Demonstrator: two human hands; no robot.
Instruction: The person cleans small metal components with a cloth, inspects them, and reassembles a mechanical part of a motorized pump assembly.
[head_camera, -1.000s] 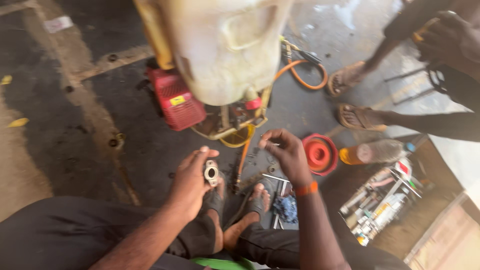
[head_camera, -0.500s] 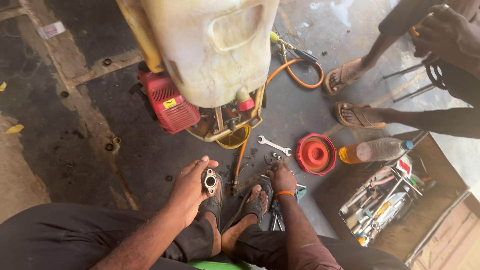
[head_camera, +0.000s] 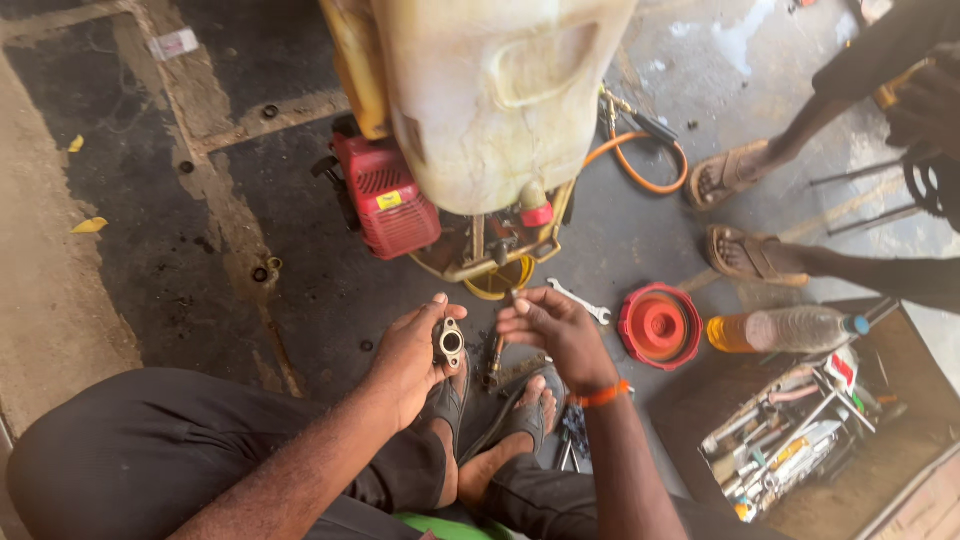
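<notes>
Gripping a small metal part (head_camera: 448, 343), left hand (head_camera: 408, 355) is clamped on it w/ fingers curled. Right hand (head_camera: 553, 330) (fingers loosely bunched, holding nothing I can make out) hovers beside it, near a wrench (head_camera: 580, 301) & red cap (head_camera: 659, 326).

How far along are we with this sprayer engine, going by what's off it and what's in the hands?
Done: a small metal part with a round hole is off the machine and held in the left hand; the red cap lies on the floor. In hand: the right hand pinches a thin tool. Left: the part is not back on the red engine, and a wrench lies loose.
</notes>
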